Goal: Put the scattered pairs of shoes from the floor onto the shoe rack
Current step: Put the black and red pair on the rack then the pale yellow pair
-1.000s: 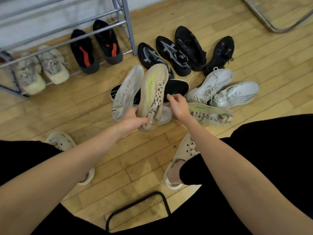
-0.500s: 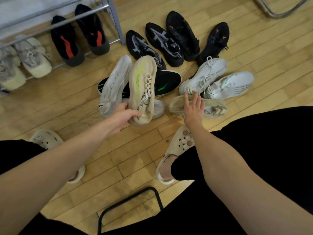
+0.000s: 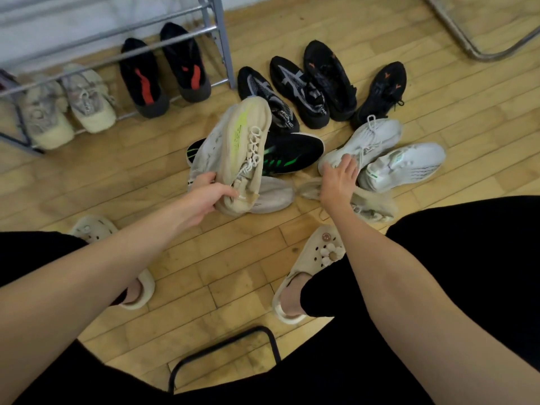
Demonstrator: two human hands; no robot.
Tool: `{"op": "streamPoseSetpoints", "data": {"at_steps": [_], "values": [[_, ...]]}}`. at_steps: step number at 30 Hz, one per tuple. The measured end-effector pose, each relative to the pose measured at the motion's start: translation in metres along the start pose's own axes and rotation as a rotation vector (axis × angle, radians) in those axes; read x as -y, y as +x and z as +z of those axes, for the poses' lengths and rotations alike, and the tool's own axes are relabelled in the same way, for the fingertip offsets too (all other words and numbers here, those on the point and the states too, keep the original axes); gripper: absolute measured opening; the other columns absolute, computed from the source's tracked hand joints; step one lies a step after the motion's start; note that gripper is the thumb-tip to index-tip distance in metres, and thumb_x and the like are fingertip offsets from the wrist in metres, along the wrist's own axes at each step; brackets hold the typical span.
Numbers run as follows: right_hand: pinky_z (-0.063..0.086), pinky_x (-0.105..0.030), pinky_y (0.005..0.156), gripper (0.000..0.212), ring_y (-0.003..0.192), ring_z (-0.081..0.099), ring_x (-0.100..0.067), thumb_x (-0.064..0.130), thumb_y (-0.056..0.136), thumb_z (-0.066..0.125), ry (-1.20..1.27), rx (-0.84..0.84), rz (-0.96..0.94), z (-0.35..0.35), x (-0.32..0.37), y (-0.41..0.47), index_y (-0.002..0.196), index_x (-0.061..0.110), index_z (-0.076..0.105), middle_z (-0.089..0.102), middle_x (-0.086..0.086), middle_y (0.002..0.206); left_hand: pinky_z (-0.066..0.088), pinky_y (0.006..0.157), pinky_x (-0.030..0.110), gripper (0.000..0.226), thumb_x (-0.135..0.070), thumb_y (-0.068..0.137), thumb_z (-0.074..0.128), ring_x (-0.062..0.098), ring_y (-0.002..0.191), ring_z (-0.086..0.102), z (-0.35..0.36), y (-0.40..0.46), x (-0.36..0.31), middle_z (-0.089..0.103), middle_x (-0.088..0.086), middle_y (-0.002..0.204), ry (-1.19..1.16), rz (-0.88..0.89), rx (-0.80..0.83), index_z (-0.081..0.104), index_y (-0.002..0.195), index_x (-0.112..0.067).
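Note:
My left hand (image 3: 209, 197) grips the heel of a beige sneaker with a yellow-green stripe (image 3: 248, 147), tilted up off the wooden floor. Its mate (image 3: 371, 200) lies on its side on the floor, partly under my right hand (image 3: 339, 178), which hovers over it with fingers spread, holding nothing. A white sneaker (image 3: 204, 159) leans against the lifted shoe. The grey metal shoe rack (image 3: 217, 33) stands at the upper left; its bottom rail holds a beige pair (image 3: 87, 100) and a black pair with red marks (image 3: 163, 74).
More shoes lie on the floor: a black shoe with green stripes (image 3: 295, 150), a black-and-grey pair (image 3: 298, 83), a black pair with orange marks (image 3: 380, 89), a white pair (image 3: 400, 165). My feet wear cream clogs (image 3: 315, 258). A black metal frame (image 3: 225, 343) is below.
My left hand has lifted the beige sneaker higher and tilted it further. My right hand has stayed open over the other beige shoe and shifted slightly towards the white pair.

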State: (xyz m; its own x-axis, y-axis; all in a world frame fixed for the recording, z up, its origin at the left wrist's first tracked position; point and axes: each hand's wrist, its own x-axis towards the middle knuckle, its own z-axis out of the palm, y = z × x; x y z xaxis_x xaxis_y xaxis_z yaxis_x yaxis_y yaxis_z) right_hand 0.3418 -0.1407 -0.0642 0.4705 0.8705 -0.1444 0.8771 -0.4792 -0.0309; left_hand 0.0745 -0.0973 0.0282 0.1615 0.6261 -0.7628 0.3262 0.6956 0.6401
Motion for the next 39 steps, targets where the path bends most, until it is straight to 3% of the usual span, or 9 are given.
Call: {"op": "streamPoseSetpoints", "data": {"at_steps": [4, 7, 10, 15, 22, 26, 29, 34, 39], "values": [[0.046, -0.042, 0.080, 0.024, 0.096, 0.055, -0.032, 0.003, 0.091, 0.049, 0.483, -0.024, 0.103, -0.027, 0.016, -0.001, 0.115, 0.002, 0.044, 0.057, -0.017, 0.108, 0.048, 0.101, 0.046, 0.062, -0.002, 0.067, 0.073, 0.023, 0.115, 0.059, -0.010, -0.014, -0.004, 0.064, 0.002, 0.124, -0.084, 0.020, -0.035, 0.057, 0.125, -0.016], [0.044, -0.034, 0.065, 0.021, 0.077, 0.056, -0.025, 0.007, 0.096, 0.045, 0.692, -0.071, -0.051, -0.050, 0.038, 0.002, 0.116, 0.004, 0.040, 0.059, -0.010, 0.090, 0.050, 0.097, 0.047, 0.054, 0.009, 0.073, 0.060, 0.028, 0.113, 0.060, -0.021, -0.018, -0.009, 0.066, 0.007, 0.121, -0.217, 0.025, -0.080, 0.059, 0.122, -0.012], [0.035, -0.018, 0.052, 0.023, 0.059, 0.048, -0.012, 0.015, 0.099, 0.048, 0.818, -0.134, -0.179, -0.069, 0.072, 0.007, 0.116, 0.001, 0.044, 0.052, 0.004, 0.074, 0.058, 0.077, 0.039, 0.040, 0.011, 0.073, 0.053, 0.028, 0.101, 0.064, -0.037, -0.023, -0.013, 0.067, 0.010, 0.112, -0.364, 0.013, -0.140, 0.062, 0.107, -0.008], [0.035, -0.018, 0.075, 0.027, 0.087, 0.051, -0.010, 0.024, 0.098, 0.052, 1.028, -0.085, -0.233, -0.086, 0.137, 0.023, 0.115, 0.003, 0.053, 0.054, 0.003, 0.097, 0.054, 0.091, 0.048, 0.061, -0.001, 0.055, 0.059, 0.033, 0.112, 0.063, -0.073, -0.026, -0.005, 0.068, 0.013, 0.119, -0.399, 0.015, -0.195, 0.063, 0.115, -0.001], [0.042, -0.025, 0.073, 0.029, 0.081, 0.054, -0.011, 0.020, 0.102, 0.041, 0.993, 0.185, -0.224, -0.072, 0.205, 0.050, 0.125, 0.004, 0.047, 0.056, 0.002, 0.094, 0.055, 0.090, 0.047, 0.065, -0.001, 0.058, 0.053, 0.033, 0.111, 0.062, -0.101, -0.027, 0.022, 0.066, 0.014, 0.123, -0.408, -0.001, -0.229, 0.057, 0.123, 0.000], [0.034, -0.044, 0.107, 0.052, 0.130, 0.042, -0.039, 0.032, 0.103, 0.033, 0.783, 0.280, -0.147, -0.061, 0.213, 0.058, 0.150, 0.010, 0.022, 0.042, -0.023, 0.141, 0.051, 0.097, 0.049, 0.074, -0.011, 0.051, 0.057, 0.033, 0.115, 0.061, -0.110, -0.025, 0.033, 0.064, 0.016, 0.126, -0.401, -0.011, -0.228, 0.057, 0.125, -0.002], [0.025, -0.045, 0.112, 0.065, 0.139, 0.028, -0.041, 0.041, 0.103, 0.032, 0.684, 0.326, -0.088, -0.059, 0.202, 0.045, 0.154, 0.013, 0.004, 0.027, -0.026, 0.151, 0.053, 0.090, 0.042, 0.074, -0.012, 0.048, 0.057, 0.032, 0.113, 0.062, -0.110, -0.026, 0.031, 0.065, 0.013, 0.125, -0.430, -0.025, -0.238, 0.061, 0.122, -0.002], [0.021, -0.049, 0.114, 0.077, 0.139, 0.021, -0.042, 0.051, 0.097, 0.040, 0.519, 0.393, -0.113, -0.035, 0.172, 0.000, 0.154, 0.010, 0.008, 0.021, -0.025, 0.150, 0.053, 0.094, 0.043, 0.078, -0.010, 0.045, 0.058, 0.029, 0.112, 0.063, -0.107, -0.028, 0.029, 0.068, 0.008, 0.121, -0.445, -0.029, -0.233, 0.060, 0.123, -0.004], [0.026, -0.050, 0.111, 0.108, 0.133, 0.025, -0.043, 0.035, 0.081, 0.069, 0.367, 0.493, -0.088, -0.022, 0.158, -0.032, 0.152, 0.011, -0.008, 0.019, -0.025, 0.145, 0.055, 0.066, 0.031, 0.060, -0.010, 0.048, 0.057, 0.025, 0.096, 0.064, -0.103, -0.035, 0.027, 0.068, 0.006, 0.107, -0.453, -0.006, -0.175, 0.064, 0.107, -0.008]]}}
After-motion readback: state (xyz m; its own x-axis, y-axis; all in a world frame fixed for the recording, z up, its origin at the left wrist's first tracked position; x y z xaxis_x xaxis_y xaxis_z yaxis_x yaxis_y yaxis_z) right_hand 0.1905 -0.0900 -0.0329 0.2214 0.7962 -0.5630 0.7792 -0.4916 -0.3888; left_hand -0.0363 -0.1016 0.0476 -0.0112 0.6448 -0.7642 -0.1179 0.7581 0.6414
